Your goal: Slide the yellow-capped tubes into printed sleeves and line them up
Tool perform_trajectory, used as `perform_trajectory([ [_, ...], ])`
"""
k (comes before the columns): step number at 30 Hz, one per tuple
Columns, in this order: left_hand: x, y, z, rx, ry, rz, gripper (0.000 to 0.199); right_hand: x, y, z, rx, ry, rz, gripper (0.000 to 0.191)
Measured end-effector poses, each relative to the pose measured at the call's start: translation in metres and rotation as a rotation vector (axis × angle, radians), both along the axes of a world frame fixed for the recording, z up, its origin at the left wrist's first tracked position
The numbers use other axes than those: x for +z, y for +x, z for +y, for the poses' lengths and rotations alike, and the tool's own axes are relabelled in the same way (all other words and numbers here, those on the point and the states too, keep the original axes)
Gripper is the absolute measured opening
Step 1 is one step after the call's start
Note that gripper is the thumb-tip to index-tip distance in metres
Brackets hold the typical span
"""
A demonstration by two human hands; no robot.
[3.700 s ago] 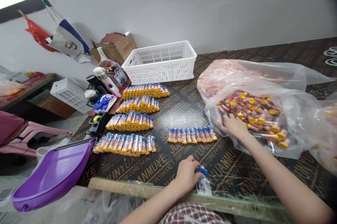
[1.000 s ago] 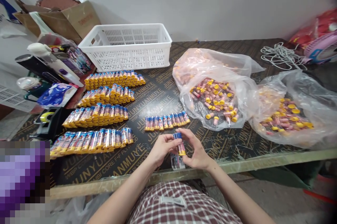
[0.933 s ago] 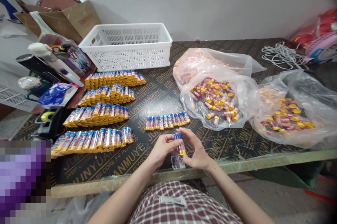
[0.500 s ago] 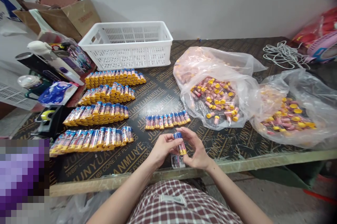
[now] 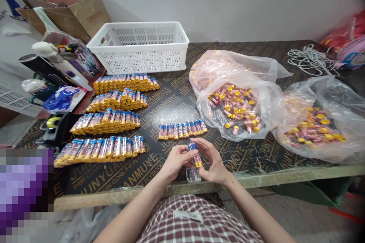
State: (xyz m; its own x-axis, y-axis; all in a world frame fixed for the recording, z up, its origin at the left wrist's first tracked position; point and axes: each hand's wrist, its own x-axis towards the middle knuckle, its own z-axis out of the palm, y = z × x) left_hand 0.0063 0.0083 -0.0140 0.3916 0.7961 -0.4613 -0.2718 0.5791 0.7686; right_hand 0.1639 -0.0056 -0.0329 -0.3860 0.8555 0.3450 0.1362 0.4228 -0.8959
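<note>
Near the front edge of the table, my left hand and my right hand both grip one small clear tube with a blue cap on top and a yellow end below. My left fingers pinch its upper part; my right thumb and fingers curl round its other side and ends. A stack of flat clear labels or film lies under my hands, partly hidden. Just beyond them, a short row of finished-looking tubes with printed wraps lies side by side.
Several stacked rows of like tubes lie at left, below a white plastic basket. Right of centre are plastic bags of yellow-capped pink tubes. A tape dispenser, bottles and a white cord lie around.
The view has shifted very slightly. Both hands keep their hold on the tube, with almost no visible movement.
</note>
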Motion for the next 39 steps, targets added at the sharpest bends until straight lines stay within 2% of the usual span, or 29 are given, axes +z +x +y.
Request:
perform_trajectory([
  [2, 0.000, -0.008, 0.008, 0.001, 0.032, 0.065, 0.042, 0.001, 0.004, 0.004, 0.011, -0.021, -0.033, 0.085],
  [4, 0.000, -0.026, 0.025, 0.038, 0.127, 0.263, 0.042, -0.003, 0.013, 0.016, -0.053, -0.040, -0.087, 0.088],
  [6, 0.001, -0.053, 0.047, 0.109, 0.284, 0.637, 0.040, -0.014, 0.026, 0.034, -0.221, -0.052, -0.150, 0.083],
  [8, 0.000, -0.082, 0.069, 0.135, 0.444, 1.125, 0.036, -0.030, 0.039, 0.055, -0.422, -0.054, -0.230, 0.059],
  [10, -0.005, -0.104, 0.087, 0.025, 0.462, 1.467, 0.034, -0.046, 0.048, 0.073, -0.514, -0.060, -0.305, 0.042],
  [12, -0.014, -0.115, 0.098, -0.109, 0.416, 1.586, 0.034, -0.060, 0.052, 0.086, -0.528, -0.069, -0.333, 0.037],
  [14, -0.025, -0.117, 0.104, -0.194, 0.379, 1.570, 0.037, -0.069, 0.054, 0.093, -0.526, -0.060, -0.344, 0.036],
  [18, -0.036, -0.109, 0.106, -0.255, 0.407, 1.497, 0.044, -0.074, 0.059, 0.100, -0.568, -0.012, -0.377, 0.038],
  [21, -0.035, -0.105, 0.105, -0.306, 0.452, 1.531, 0.049, -0.071, 0.064, 0.102, -0.599, 0.020, -0.408, 0.037],
  [26, -0.029, -0.103, 0.098, -0.386, 0.509, 1.609, 0.056, -0.059, 0.063, 0.093, -0.585, 0.079, -0.471, 0.024],
  [28, -0.024, -0.103, 0.093, -0.409, 0.503, 1.610, 0.055, -0.052, 0.067, 0.088, -0.638, 0.094, -0.500, 0.022],
  [31, -0.018, -0.098, 0.083, -0.353, 0.512, 1.659, 0.050, -0.042, 0.090, 0.083, -0.825, 0.085, -0.542, 0.026],
  [33, -0.017, -0.088, 0.070, -0.189, 0.597, 1.663, 0.046, -0.039, 0.112, 0.082, -0.955, 0.042, -0.575, 0.029],
  [35, -0.020, -0.072, 0.052, -0.055, 0.719, 1.525, 0.040, -0.040, 0.133, 0.082, -1.018, -0.031, -0.612, 0.035],
  [36, -0.023, -0.062, 0.042, -0.048, 0.761, 1.405, 0.036, -0.042, 0.142, 0.082, -1.022, -0.075, -0.629, 0.039],
  [39, -0.035, -0.032, 0.014, -0.278, 0.750, 1.050, 0.022, -0.050, 0.156, 0.083, -0.975, -0.199, -0.652, 0.045],
])
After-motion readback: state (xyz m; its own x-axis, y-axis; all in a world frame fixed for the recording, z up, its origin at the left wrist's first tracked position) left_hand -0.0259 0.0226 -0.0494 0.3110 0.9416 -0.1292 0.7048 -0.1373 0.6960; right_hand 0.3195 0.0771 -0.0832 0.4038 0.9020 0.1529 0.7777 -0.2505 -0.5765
